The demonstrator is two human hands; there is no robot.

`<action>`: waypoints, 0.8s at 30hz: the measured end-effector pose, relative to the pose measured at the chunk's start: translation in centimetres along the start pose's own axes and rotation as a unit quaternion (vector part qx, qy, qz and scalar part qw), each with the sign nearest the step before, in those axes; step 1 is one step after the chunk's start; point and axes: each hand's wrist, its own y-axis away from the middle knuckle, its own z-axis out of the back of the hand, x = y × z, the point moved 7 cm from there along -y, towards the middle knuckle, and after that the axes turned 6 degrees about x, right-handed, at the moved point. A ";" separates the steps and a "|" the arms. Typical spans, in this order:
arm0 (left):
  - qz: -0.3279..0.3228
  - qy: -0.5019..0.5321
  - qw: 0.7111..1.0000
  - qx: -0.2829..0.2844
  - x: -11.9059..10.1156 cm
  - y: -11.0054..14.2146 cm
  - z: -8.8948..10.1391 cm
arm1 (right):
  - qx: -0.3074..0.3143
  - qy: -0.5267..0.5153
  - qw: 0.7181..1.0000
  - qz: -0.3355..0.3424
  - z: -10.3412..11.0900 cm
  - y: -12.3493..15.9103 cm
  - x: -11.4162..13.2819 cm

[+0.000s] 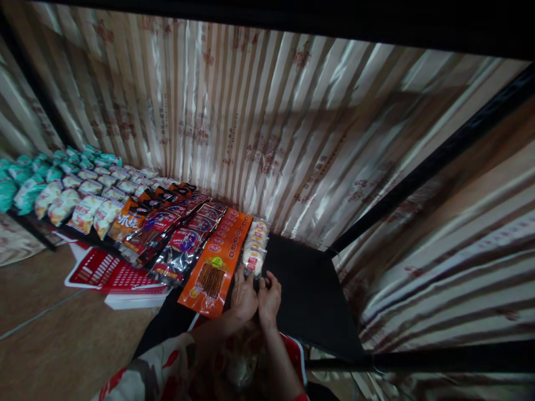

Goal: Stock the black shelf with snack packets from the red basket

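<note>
Several small clear packets with round pale pieces inside and red-and-yellow labels lie overlapped in a row. The nearest packet (253, 262) is at the front end of this row, on the black shelf. At its lower left corner, my left hand (243, 298) has its fingers closed on the edge of the wrapper. My right hand (270, 296) is at the lower right corner, fingers curled in against it. The undersides of both hands' fingers are hidden. Just left of the row lies a long orange snack bag (221, 250) with brown strips showing in its window.
Dark foil snack bags (181, 248), white-and-orange bags (83, 214) and teal bags (29, 192) line the shelf leftward. Bare black shelf (309, 284) extends right to a black post (418, 172). A red basket (112, 273) stands below; a pleated curtain (251, 122) hangs behind.
</note>
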 end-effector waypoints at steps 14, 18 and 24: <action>-0.105 -0.010 0.994 0.037 1.2 6.4 -1.7 | 0.030 0.004 0.998 0.058 1.3 6.9 1.0; -0.107 -0.042 0.991 0.071 2.7 7.6 -3.0 | 0.036 -0.011 0.996 0.084 1.2 8.8 1.1; -0.089 -0.058 0.985 0.139 6.7 9.6 -6.1 | 0.105 0.024 0.990 0.086 -0.8 12.5 -2.0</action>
